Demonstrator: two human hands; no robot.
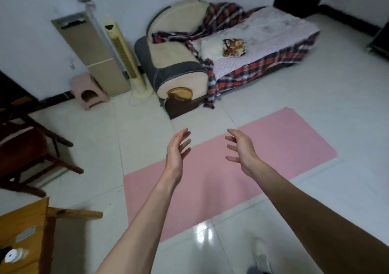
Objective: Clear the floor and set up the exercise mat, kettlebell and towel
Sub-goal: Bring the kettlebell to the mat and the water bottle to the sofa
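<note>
Mat (273,147) flat on floor below both empty hands (210,149).

Pink mat (263,147), red-navy plaid blanket (252,67), cream fan (126,57), pink stool (88,90)

I am holding my left hand (177,148) and right hand (242,147) empty, fingers spread, palms facing each other, above the pink exercise mat (284,143) lying flat on the tiled floor (315,97) near the sofa (174,63).
</note>
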